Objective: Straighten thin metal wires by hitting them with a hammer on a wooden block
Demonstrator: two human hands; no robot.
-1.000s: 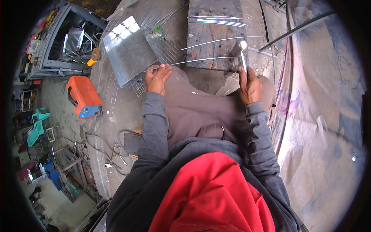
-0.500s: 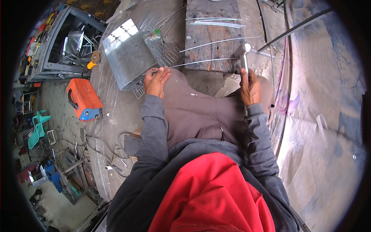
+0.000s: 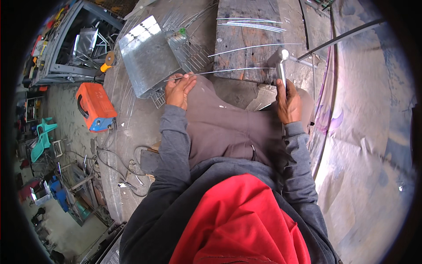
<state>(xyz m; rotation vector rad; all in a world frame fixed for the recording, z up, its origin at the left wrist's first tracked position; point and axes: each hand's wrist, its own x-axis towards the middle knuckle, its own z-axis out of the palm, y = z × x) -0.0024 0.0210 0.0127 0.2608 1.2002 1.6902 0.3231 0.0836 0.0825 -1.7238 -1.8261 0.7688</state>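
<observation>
My left hand [image 3: 177,92] is closed in a pinch on one end of a thin metal rod [image 3: 237,69]. The rod runs rightward across the near part of a worn wooden board [image 3: 239,38], and its far end reaches the hammer head. In my right hand [image 3: 289,104] is a hammer [image 3: 282,72] with a shiny metal handle, gripped with the head pointing away from me. The hammer head sits over the board's right edge; whether it touches the rod I cannot tell. Several more thin rods [image 3: 252,25] lie across the board, one of them [image 3: 255,48] closer to me.
A sheet-metal box [image 3: 149,57] stands left of the board, beside wire grids [image 3: 193,55] and loose wires. Further left are an orange and blue machine [image 3: 97,105], an angle grinder [image 3: 107,61] and a metal frame [image 3: 66,68]. Cables [image 3: 114,160] lie on the floor.
The whole view has shifted slightly, with the board a little further right. Both hands keep their holds on the rod and the hammer, with little other visible movement.
</observation>
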